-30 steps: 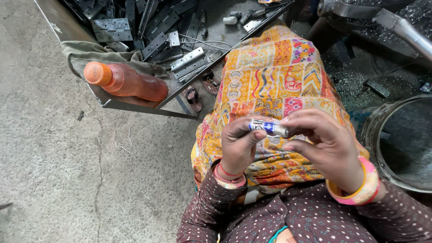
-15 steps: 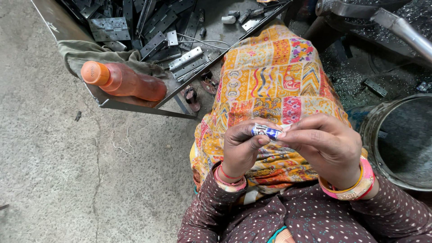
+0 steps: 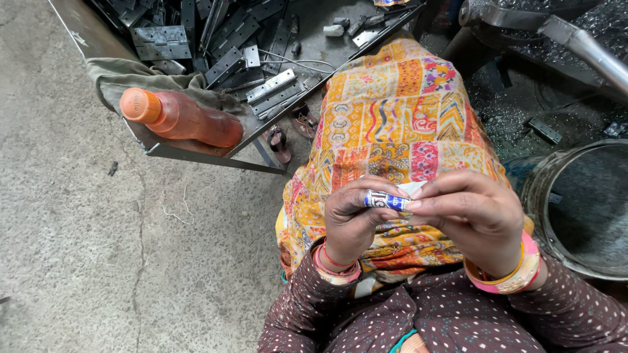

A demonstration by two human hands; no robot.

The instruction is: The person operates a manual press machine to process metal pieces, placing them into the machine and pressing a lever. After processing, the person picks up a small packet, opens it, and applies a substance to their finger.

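Both hands meet over the lap: the left hand point(image 3: 350, 219) and right hand point(image 3: 474, 216) pinch a small blue-and-white packet point(image 3: 386, 200) between their fingertips, each closed on one end. Under them lies a patterned orange cloth point(image 3: 392, 111) across the knees. A metal drum point(image 3: 575, 209) stands to the right. Further off, an orange bottle point(image 3: 180, 117) lies on the edge of a metal tray point(image 3: 196, 157) of hinges point(image 3: 271, 88)

A small blue-and-white packet point(image 3: 387, 200), rolled into a narrow tube, lies level between pinching fingertips above the patterned orange lap, white edge showing.
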